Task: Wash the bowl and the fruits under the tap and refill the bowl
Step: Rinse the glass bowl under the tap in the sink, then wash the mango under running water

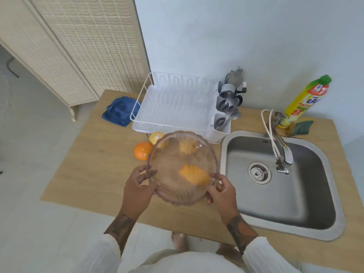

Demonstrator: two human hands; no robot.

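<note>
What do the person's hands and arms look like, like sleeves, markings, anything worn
Both arms wear loose, cream-white ribbed sleeves pushed up from the wrists. Dark tattoo patterns cover each forearm just below the cuffs. The left hand and right hand are bare: no gloves, and no rings or watch visible.

We see the sink (307, 203) basin open at the counter's (78, 164) right end, though the tap (283, 152) reaches over its far side. The dish rack (173, 107) blocks the far edge, with two fruits (142, 153) just in front of it. The counter's left end and near edge lie bare.
</note>
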